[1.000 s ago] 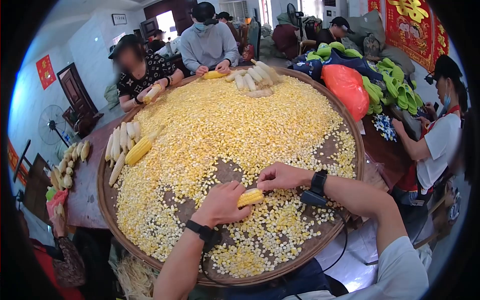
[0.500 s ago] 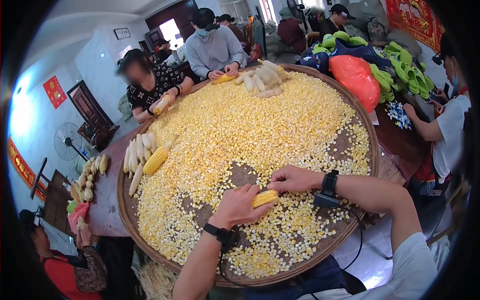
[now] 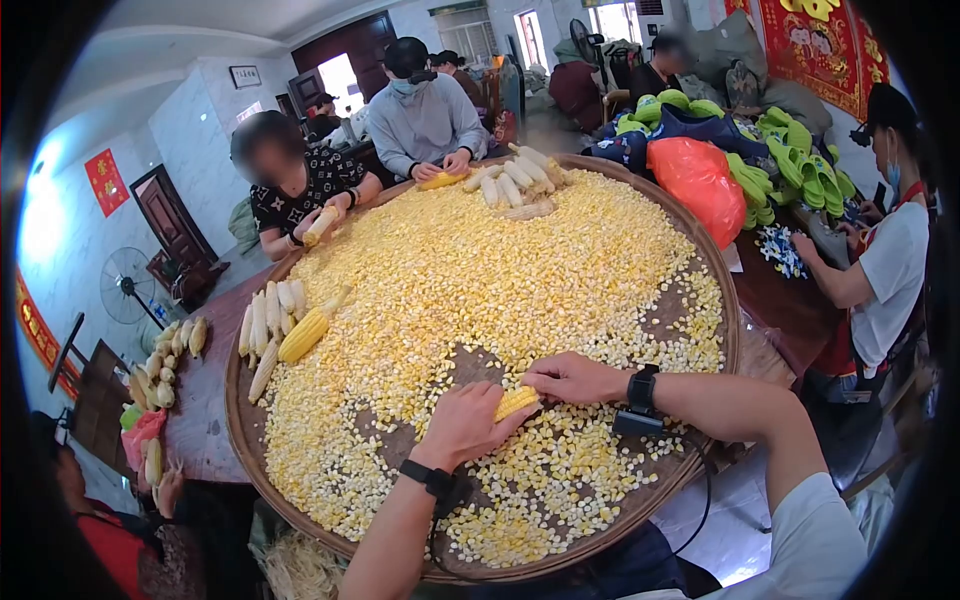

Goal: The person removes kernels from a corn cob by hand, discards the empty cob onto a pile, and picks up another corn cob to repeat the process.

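Observation:
My left hand (image 3: 462, 424) is wrapped around a partly stripped corn cob (image 3: 516, 402), its yellow kernels showing past my fingers. At the cob's right end, the curled fingers and thumb of my right hand (image 3: 576, 380) press on it. Both hands are low over a wide round tray (image 3: 733, 335) covered in loose corn kernels (image 3: 480, 270). A bare brown patch of tray shows just beyond my hands. Each of my wrists wears a dark band.
Bare cobs and one full yellow cob (image 3: 304, 335) lie at the tray's left. More stripped cobs (image 3: 520, 180) are piled at the far edge. Two people shell corn opposite. A red plastic bag (image 3: 697, 185) and green shoes (image 3: 800, 165) sit at right, near another person.
The view has shifted slightly. My right fingers have come closer against the end of the cob, still held in my left hand. At lower left, another person's hand now shows a cob held upright.

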A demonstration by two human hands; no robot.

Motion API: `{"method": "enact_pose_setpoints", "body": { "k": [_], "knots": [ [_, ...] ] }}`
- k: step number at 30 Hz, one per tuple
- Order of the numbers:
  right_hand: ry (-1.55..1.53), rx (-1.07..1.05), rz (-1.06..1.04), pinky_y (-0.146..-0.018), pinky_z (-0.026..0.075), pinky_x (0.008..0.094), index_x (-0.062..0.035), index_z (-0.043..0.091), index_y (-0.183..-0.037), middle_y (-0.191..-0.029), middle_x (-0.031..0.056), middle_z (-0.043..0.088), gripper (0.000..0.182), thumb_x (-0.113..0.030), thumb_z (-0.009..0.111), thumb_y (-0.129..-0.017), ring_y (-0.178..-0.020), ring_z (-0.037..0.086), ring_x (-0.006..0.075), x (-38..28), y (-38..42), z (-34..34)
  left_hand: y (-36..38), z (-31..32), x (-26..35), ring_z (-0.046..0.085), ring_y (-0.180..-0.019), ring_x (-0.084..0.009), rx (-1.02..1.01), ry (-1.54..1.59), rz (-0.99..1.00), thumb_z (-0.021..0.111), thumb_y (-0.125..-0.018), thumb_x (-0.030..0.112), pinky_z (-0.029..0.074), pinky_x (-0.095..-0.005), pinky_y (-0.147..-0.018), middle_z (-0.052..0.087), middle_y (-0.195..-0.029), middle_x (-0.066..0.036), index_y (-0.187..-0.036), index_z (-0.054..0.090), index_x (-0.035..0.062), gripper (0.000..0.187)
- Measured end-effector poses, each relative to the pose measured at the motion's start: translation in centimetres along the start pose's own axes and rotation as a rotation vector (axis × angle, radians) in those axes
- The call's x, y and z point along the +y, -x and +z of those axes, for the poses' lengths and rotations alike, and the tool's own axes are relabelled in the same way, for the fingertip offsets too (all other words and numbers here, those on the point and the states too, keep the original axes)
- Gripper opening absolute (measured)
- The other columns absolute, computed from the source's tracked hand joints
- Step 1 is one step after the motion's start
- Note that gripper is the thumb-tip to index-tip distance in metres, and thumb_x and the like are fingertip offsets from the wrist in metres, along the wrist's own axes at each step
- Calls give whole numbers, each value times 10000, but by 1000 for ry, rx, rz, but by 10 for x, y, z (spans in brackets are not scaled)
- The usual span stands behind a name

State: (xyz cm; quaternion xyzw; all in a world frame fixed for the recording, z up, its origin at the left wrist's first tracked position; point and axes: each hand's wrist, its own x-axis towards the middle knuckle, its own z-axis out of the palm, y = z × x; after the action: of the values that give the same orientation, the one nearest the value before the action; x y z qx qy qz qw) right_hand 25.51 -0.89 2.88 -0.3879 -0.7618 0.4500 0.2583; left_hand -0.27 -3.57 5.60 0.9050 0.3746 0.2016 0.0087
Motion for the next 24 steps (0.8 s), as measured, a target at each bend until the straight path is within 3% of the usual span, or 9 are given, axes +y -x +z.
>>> {"method": "enact_pose_setpoints", "body": {
  "k": [3,6,11,15,19,22,24],
  "knots": [
    [-3,-1,25,-761,536,346,-40,695,-1169,-910,49,690,385,-402,563,-1162,-795,637,150,-9,4,-2,1,1,-1,719,-827,-423,-34,6,-51,656,-1029,623,580,-516,-744,717,-867,-221,-895,664,26,611],
    [163,237,-246,-785,556,346,-52,702,-1260,-1068,86,706,337,-354,614,-1138,-881,688,190,11,1,11,-1,1,-1,718,-839,-439,-77,15,-98,617,-1039,652,577,-530,-757,719,-879,-233,-912,665,18,648],
    [282,194,-325,-826,585,355,-51,694,-1336,-1199,120,683,339,-281,692,-1087,-996,714,240,1,5,6,-1,-7,-5,726,-889,-464,-182,201,-273,571,-1060,669,563,-548,-783,741,-927,-254,-1031,715,28,657],
    [299,137,-401,-859,601,360,-61,657,-1418,-1257,120,666,422,-267,738,-1058,-999,723,246,-18,14,11,4,-18,-14,748,-951,-481,-257,260,-389,529,-1052,721,582,-554,-829,770,-979,-275,-1238,704,52,717],
    [336,132,-355,-869,600,365,-85,598,-1485,-1257,117,649,518,-246,782,-1029,-1002,716,244,-7,15,20,8,-10,-16,739,-905,-486,-215,215,-346,542,-1059,692,567,-567,-795,751,-910,-279,-1143,688,51,662],
    [275,182,-235,-864,593,368,-83,626,-1424,-1197,113,641,467,-227,799,-1015,-989,707,248,-9,16,27,9,-5,-13,724,-863,-493,-176,174,-298,557,-1071,646,547,-579,-754,726,-848,-280,-1045,666,51,606],
    [281,246,-268,-842,593,360,-77,670,-1339,-1168,108,638,394,-199,824,-997,-952,696,233,-5,13,32,8,-4,-10,721,-853,-500,-149,154,-290,550,-1075,642,547,-588,-750,722,-842,-287,-1020,653,54,600]
  ]
}}
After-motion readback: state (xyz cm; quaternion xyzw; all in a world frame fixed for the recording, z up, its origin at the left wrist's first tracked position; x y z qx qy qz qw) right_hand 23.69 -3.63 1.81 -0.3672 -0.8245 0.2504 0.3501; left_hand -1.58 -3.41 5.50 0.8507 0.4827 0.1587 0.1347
